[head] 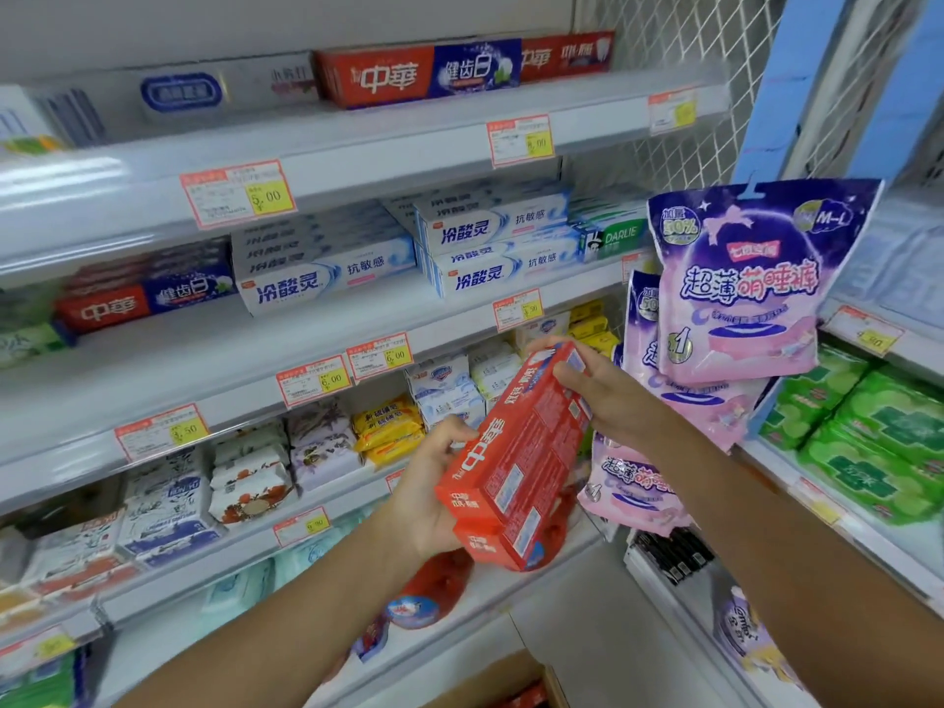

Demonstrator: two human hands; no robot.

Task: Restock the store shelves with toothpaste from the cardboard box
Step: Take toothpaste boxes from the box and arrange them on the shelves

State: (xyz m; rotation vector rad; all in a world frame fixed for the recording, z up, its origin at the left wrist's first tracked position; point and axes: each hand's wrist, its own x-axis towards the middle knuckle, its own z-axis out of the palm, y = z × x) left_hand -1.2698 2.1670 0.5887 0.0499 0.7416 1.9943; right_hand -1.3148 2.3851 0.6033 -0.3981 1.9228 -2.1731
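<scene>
I hold a stack of red toothpaste boxes point(516, 462) in front of the shelves, tilted with the far end up. My left hand point(434, 498) grips the near end of the stack from the left. My right hand point(608, 396) clasps the far end from the right. More red and blue toothpaste boxes point(424, 74) lie on the top shelf. White and blue toothpaste boxes point(327, 278) fill the second shelf, with a red and blue one point(143, 298) to their left. A corner of the cardboard box point(511, 682) shows at the bottom edge.
Soap bars point(316, 442) fill the lower shelves. Purple and pink pad packs point(746, 283) hang at the right, close to my right hand. Green packs point(868, 442) sit on the right-hand shelving. Price tags point(240, 191) line the shelf edges.
</scene>
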